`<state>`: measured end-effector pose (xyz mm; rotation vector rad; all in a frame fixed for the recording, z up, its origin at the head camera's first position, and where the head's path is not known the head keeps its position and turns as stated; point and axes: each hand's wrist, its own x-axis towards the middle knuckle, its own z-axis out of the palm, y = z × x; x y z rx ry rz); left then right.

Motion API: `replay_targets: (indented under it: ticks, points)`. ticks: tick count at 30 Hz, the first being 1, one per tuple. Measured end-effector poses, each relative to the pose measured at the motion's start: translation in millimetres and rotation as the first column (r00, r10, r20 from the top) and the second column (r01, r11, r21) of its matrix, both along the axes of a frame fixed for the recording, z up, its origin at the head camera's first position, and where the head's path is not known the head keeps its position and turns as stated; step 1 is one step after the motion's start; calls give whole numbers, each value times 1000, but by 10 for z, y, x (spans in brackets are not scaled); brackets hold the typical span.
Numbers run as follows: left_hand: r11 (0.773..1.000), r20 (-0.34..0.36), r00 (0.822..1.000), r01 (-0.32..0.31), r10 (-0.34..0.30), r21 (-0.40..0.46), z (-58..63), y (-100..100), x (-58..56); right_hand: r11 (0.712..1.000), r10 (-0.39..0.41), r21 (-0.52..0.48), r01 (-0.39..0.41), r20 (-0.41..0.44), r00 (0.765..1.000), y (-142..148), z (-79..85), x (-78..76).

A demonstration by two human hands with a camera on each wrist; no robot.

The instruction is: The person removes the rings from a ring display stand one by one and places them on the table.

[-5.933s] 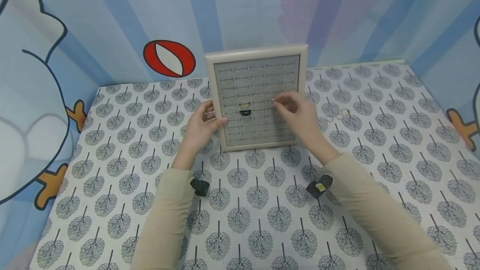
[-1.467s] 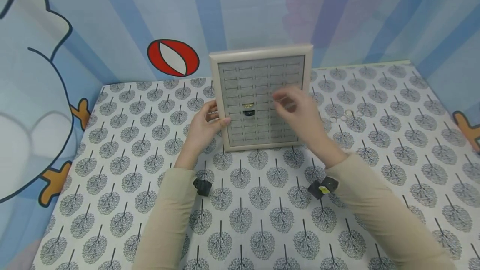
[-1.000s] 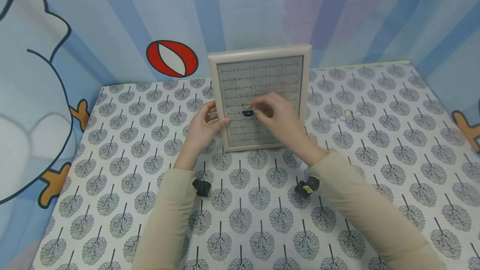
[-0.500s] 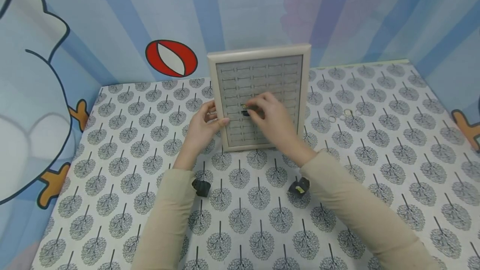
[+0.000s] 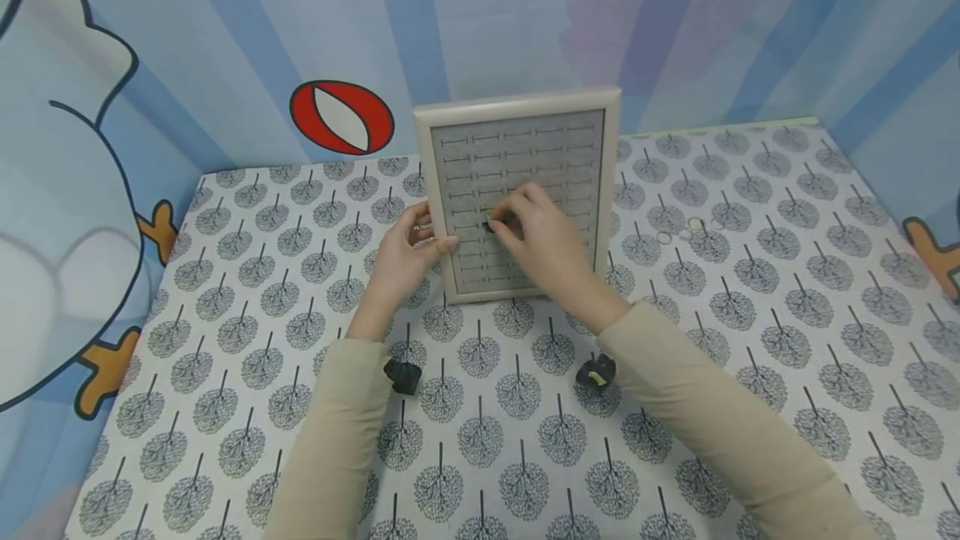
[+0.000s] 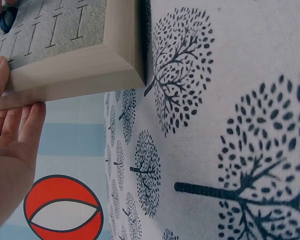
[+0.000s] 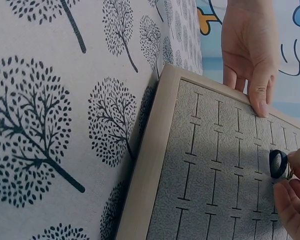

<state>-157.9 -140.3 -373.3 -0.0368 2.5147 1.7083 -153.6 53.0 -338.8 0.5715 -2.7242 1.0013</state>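
Observation:
A grey ring display board (image 5: 517, 157) in a pale wooden frame stands upright on the table, rows of slots across its face. My left hand (image 5: 403, 257) grips its left edge, thumb on the front and fingers behind. With thumb and forefinger, my right hand (image 5: 547, 244) pinches a gold ring (image 7: 290, 174) at the board's left-centre; the fingers hide most of it. Right beside it, a black ring (image 7: 273, 164) sits in a slot, and the left wrist view shows this black ring (image 6: 8, 19) close to the fingertips.
Several thin rings (image 5: 696, 225) lie on the table right of the board. A white cloth with a tree print (image 5: 480, 432) covers the tabletop. Behind the board rises a blue striped backdrop (image 5: 510, 15) with cartoon figures.
My right hand has moved left and slightly down across the board, from its right-hand columns to the gold ring, which it now pinches. The left hand keeps its hold on the frame.

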Motion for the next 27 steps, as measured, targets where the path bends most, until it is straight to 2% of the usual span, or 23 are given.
replay_targets:
  ticks: [9,15,18,22,27]
  points:
    - [1000,2,1000,2,-2,12,-1,-11,3,996,28,-90,-23,55,998,40,-20,-26]
    - [1000,7,1000,1,-1,-4,2,-6,8,981,33,-191,-27,31,999,98,-37,-51]
    - [1000,4,1000,0,0,-9,1,-7,7,976,-10,-219,15,26,1000,161,-31,-61]
    - [1000,0,1000,3,-3,1,1,-10,9,960,-77,-264,92,65,995,289,-4,-94]
    - [1000,-2,1000,9,-9,16,-17,-15,2,921,-144,-342,188,149,978,480,26,-160]
